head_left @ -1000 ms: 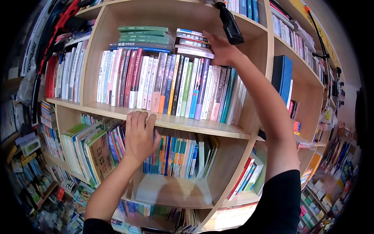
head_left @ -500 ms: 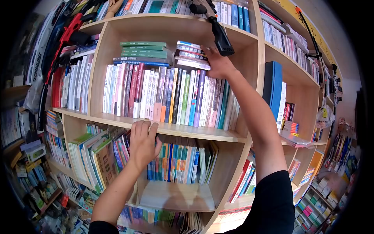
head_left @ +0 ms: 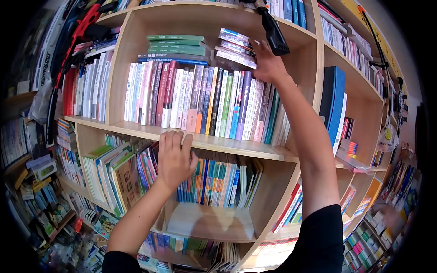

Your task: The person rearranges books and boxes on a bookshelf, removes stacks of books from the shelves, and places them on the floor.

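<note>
My right hand (head_left: 269, 63) grips the right end of a small stack of books (head_left: 235, 49), fingers at its side and top. The stack is tilted, its left end higher, above a row of upright books (head_left: 200, 100). Left of it, green and grey books (head_left: 175, 47) lie flat in a pile on the same row. My left hand (head_left: 176, 157) rests on the front edge of the shelf board (head_left: 227, 144) below that row. Its fingers lie over the edge with the thumb apart, holding nothing.
A black handle-like object (head_left: 273, 34) hangs down from the upper shelf, close above my right hand. A red toy gun (head_left: 79, 38) hangs at the left. Thin books (head_left: 211, 182) stand in the lower compartment. A blue binder (head_left: 334, 98) stands in the right compartment.
The small stack has gone from lying nearly level to tilting, its left end raised, with my right hand on it. The view has shifted slightly. My left hand stays at the shelf edge.
</note>
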Available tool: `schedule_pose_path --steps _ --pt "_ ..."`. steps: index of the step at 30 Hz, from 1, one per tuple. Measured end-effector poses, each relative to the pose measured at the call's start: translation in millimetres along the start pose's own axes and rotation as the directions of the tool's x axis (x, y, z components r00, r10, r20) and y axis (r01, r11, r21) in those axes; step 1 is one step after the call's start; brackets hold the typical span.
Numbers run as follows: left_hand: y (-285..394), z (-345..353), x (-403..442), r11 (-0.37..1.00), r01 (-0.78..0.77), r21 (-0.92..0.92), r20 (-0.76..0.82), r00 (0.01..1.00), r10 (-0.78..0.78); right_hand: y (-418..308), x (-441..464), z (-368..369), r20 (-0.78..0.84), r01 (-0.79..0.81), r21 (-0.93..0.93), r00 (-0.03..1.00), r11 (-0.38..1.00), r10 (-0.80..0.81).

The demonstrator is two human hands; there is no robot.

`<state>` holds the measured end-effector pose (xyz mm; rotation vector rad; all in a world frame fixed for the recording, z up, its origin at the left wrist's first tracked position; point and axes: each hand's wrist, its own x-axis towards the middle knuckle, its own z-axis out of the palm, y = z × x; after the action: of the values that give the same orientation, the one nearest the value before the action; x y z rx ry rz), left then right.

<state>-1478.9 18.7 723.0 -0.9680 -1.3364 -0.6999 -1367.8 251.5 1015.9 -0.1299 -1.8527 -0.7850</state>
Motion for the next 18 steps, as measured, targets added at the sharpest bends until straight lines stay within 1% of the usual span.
schedule_pose_path --steps 2,4,5,8,11,13,17,18 --pt "0 2 0 1.0 0.001 0.017 -0.007 1.0 -0.001 -1 7 -2 -0.001 0.012 0.031 1.0 0.999 -0.012" --pt "0 5 -1 1.0 0.003 0.031 -0.004 1.0 -0.003 -3 12 1 -0.108 0.097 0.064 0.99 0.993 -0.09" --pt "-1 5 -2 1.0 0.003 0.027 -0.003 1.0 -0.003 -5 16 4 -0.107 0.098 0.069 0.99 0.993 -0.09" --pt "0 2 -2 1.0 0.008 0.014 0.02 1.0 -0.008 -7 31 11 -0.132 0.165 0.005 0.978 0.986 -0.163" --pt "-1 2 0 1.0 0.003 0.011 0.023 1.0 -0.003 -9 28 11 -0.116 0.128 -0.031 0.985 0.991 -0.131" --pt "-2 3 -1 1.0 0.002 0.013 0.021 1.0 -0.002 -9 25 4 0.037 0.037 0.136 0.998 0.99 -0.042" --pt "-2 2 -1 1.0 0.006 0.012 0.006 1.0 -0.006 -14 21 -3 0.091 0.024 0.172 0.995 0.985 -0.04" --pt "-1 1 -2 1.0 0.007 0.011 0.008 1.0 -0.007 -10 19 4 0.039 0.057 0.159 0.997 0.986 -0.064"
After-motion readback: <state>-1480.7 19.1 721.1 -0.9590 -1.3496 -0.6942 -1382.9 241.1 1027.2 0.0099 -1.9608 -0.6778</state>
